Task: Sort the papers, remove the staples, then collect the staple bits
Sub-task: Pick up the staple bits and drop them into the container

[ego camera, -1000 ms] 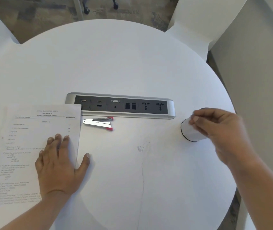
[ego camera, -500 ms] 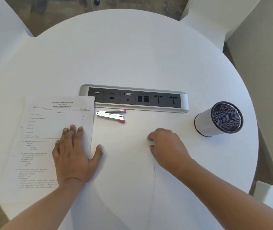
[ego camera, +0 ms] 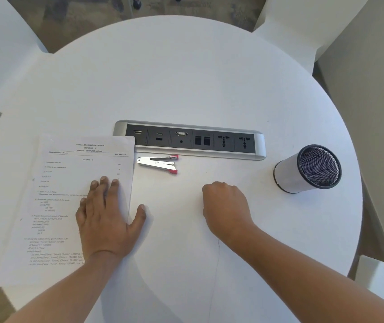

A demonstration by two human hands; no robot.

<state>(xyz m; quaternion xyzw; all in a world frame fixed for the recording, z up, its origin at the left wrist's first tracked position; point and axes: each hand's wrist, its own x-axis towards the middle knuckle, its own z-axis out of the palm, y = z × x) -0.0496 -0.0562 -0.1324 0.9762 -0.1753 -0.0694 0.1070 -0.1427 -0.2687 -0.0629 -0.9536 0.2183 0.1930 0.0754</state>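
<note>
A printed exam paper stack (ego camera: 70, 197) lies flat at the table's left. My left hand (ego camera: 107, 217) rests palm down on its right edge, fingers spread, thumb on the bare table. A small silver stapler with red tips (ego camera: 159, 163) lies just right of the papers' top corner. My right hand (ego camera: 227, 206) sits mid-table with fingers curled down onto the surface; what lies under the fingertips is hidden. A black mesh pen cup with a white wrap (ego camera: 307, 169) stands to the right, its mouth open toward me.
A silver socket strip (ego camera: 190, 139) is set into the round white table (ego camera: 186, 78) behind the stapler. White chairs stand at the far left, far right and near right. A thin crack line runs down the table toward me.
My right hand left the mesh cup and came leftwards to the middle of the table, fingers curled down. My left hand stayed on the papers. The view shifted slightly.
</note>
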